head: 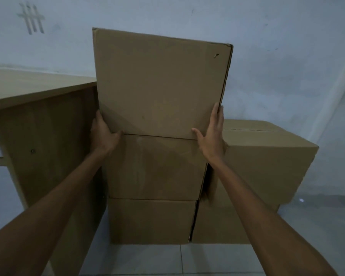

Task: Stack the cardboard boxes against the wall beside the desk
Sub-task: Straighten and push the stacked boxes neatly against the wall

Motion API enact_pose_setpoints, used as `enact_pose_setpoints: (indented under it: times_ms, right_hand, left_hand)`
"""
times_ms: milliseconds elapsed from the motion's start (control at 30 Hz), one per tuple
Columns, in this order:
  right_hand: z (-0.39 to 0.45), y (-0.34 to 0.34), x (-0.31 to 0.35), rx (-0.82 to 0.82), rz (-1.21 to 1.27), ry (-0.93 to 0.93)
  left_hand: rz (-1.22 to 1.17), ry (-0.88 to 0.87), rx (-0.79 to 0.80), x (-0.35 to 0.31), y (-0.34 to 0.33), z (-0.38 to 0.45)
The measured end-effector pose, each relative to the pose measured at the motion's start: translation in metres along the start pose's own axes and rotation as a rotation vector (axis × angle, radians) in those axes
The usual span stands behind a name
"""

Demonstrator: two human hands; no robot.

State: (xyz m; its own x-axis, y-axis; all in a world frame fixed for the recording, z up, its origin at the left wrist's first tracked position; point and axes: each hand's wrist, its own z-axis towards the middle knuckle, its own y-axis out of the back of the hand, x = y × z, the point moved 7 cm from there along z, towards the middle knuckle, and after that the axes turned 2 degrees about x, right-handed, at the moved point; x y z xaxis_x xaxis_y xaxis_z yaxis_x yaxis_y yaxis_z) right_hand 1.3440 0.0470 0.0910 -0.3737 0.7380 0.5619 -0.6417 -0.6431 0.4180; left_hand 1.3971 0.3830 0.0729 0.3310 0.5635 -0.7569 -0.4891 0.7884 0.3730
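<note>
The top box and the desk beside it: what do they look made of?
Top box: plain brown corrugated cardboard, matte; the layered edge shows at its right corner, with a small tear nearby. Desk: looks like laminated particleboard with a pale wood-grain finish, flat panel sides and a visible screw head; solid wood cannot be ruled out.

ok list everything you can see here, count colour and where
top box: 1, brown, on the left stack beside the desk, gripped at its lower corners
stacked boxes: 2, brown, under it, down to the floor
right boxes: at least 2, brown, a lower stack to the right
desk: 1, light wood, left, touching the stack
wall: 1, pale, tally-like marks upper left
floor: pale tiles
left hand: 1, on the lower left corner
right hand: 1, on the lower right corner
</note>
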Motion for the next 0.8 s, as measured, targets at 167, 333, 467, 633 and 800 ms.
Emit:
enact_pose_setpoints:
  times_ms: [167,333,467,633,800]
  right_hand:
    - [0.008,0.002,-0.008,-0.001,-0.033,-0.020]
    - [0.009,0.001,-0.010,-0.017,-0.035,-0.020]
    - [0.007,0.002,-0.009,-0.042,-0.048,-0.015]
    - [0.006,0.003,-0.006,-0.062,-0.081,-0.017]
    - [0.005,0.003,-0.004,-0.073,-0.108,-0.027]
  left_hand:
    - [0.056,0.001,0.034,0.004,-0.008,0.001]
    - [0.136,-0.001,0.092,-0.001,-0.016,0.000]
    - [0.177,-0.011,0.128,0.002,-0.016,0.005]
    - [0.219,-0.019,0.169,0.003,-0.013,0.010]
    - [0.240,0.015,0.248,0.003,-0.014,0.011]
